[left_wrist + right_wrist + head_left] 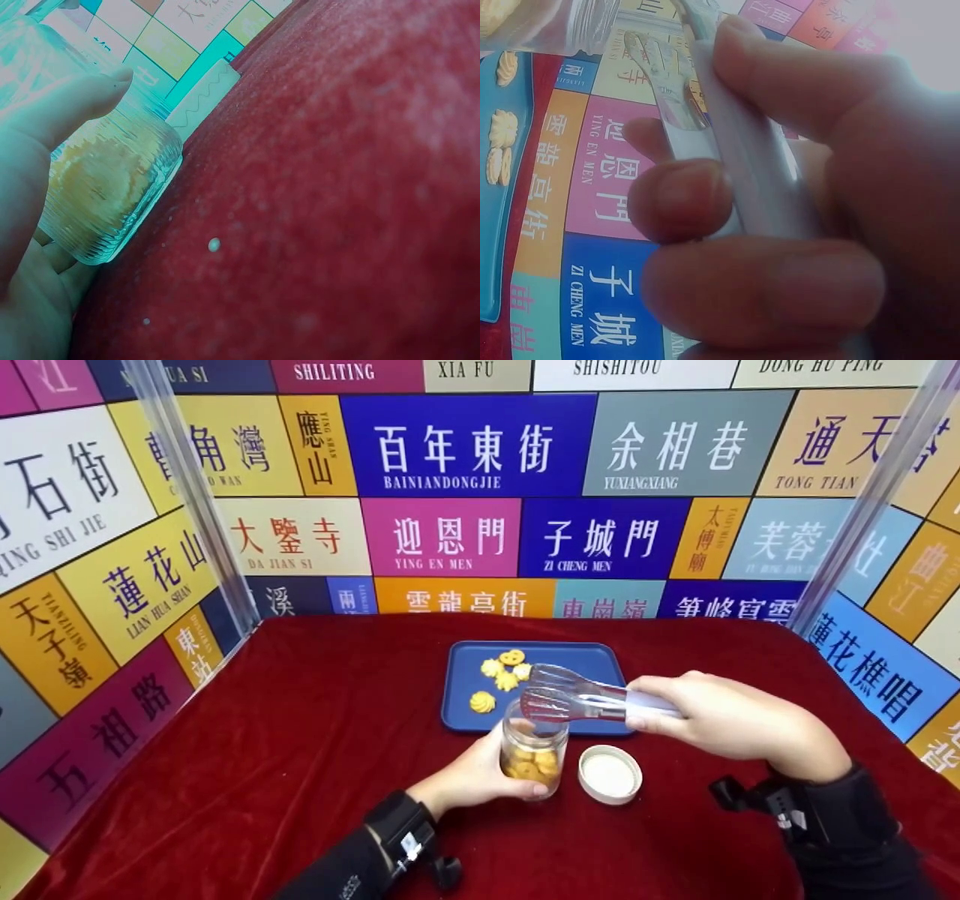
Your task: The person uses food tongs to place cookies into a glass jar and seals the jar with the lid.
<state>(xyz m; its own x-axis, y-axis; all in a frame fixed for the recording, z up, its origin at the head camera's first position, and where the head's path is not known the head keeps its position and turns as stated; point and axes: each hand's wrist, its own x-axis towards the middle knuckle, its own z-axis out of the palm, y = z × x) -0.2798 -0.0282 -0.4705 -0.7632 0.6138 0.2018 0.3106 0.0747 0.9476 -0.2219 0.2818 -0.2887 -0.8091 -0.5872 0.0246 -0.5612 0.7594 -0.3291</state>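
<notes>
Cookies (532,769) lie piled in the lower part of the jar (534,741), whose mouth is uncovered. The left hand (480,772) grasps the jar round its side, thumb on the glass; whether the base touches the cloth (322,750) cannot be told. Above and to the right of the jar, the right hand (720,716) holds the tongs (611,703), fingers and thumb closed round the pale handles. Their slotted heads stand apart, near the jar's mouth; whether a cookie is between them, I cannot tell. Just right of the jar, the lid (610,775) lies on the cloth. Beyond the jar is the blue tray (577,656), with several loose cookies (482,702) on it. Farther behind the jar rises a wall (465,450) of colourful signs.
</notes>
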